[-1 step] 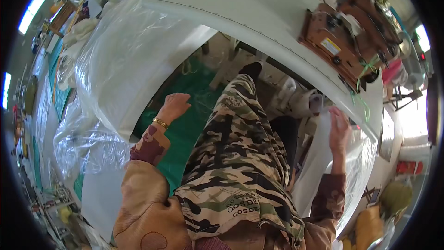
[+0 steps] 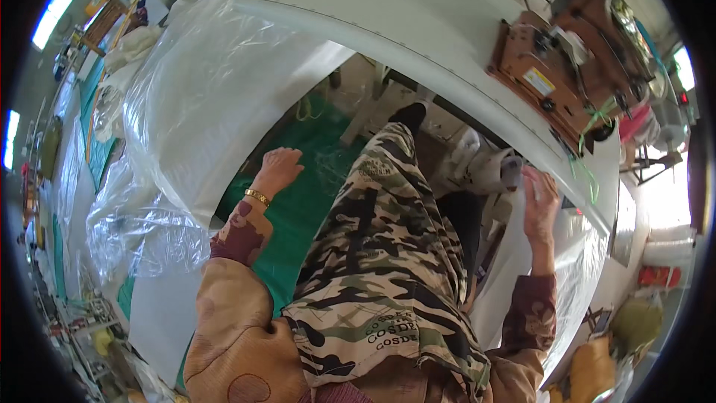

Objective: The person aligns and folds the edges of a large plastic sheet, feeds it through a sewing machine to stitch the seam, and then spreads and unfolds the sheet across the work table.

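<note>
My left hand point(image 2: 277, 170), with a gold-coloured bracelet at the wrist, hovers above a green sheet point(image 2: 291, 227) beside my lap. Its fingers are loosely curled together, and nothing shows in them. On the other side, my right hand point(image 2: 539, 198) is raised near the edge of a white worktop, its fingers bent and slightly apart. I see nothing held there. A white roll-like object point(image 2: 492, 170) lies just left of those fingers. Between my arms, a camouflage-print apron point(image 2: 377, 254) covers my lap and legs. One dark shoe point(image 2: 409, 115) shows beyond the apron's end.
The white worktop point(image 2: 380, 7) curves across the front, with a brown machine point(image 2: 548, 67) on its right part. Green string point(image 2: 589, 172) hangs from it. Clear plastic film point(image 2: 179, 112) drapes over the surface on my left. Orange-brown material point(image 2: 594, 369) lies at the lower right.
My right hand has shifted slightly left and its fingers have spread a little. The left hand stays nearly where it was.
</note>
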